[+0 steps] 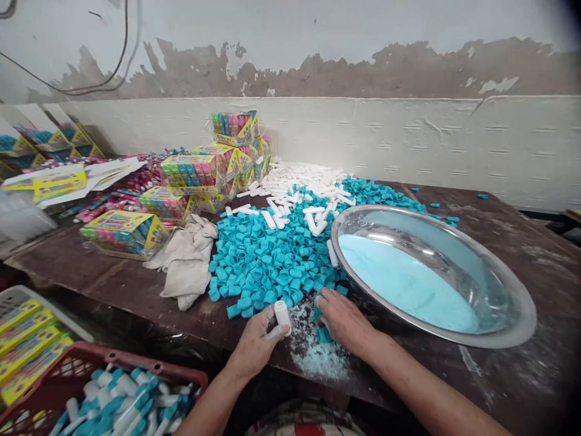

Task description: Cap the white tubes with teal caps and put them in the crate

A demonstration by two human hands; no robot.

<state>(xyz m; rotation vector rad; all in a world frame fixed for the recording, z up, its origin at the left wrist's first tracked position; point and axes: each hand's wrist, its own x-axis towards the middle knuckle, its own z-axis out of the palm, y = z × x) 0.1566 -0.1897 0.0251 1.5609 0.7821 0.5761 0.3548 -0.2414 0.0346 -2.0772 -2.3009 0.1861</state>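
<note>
My left hand [259, 340] grips a white tube [282, 315] near the table's front edge, its open end tilted up. To its right, my right hand [342, 318] is closed around a blue cap [317, 307], mostly hidden by the fingers. Another blue cap [324, 335] lies just under that hand. A large pile of blue caps [263, 260] spreads behind both hands, with loose white tubes [299, 178] behind it. Pale blue powder [324, 360] is scattered between and below my hands. The metal basin [508, 290] on the right holds light blue powder [403, 281].
A crumpled cloth [188, 257] lies left of the caps. Wrapped boxes of coloured tubes [124, 233] are stacked behind it. At the lower left stand a red crate [181, 368] of capped tubes and a basket [68, 318] of yellow packs. A wall runs behind the table.
</note>
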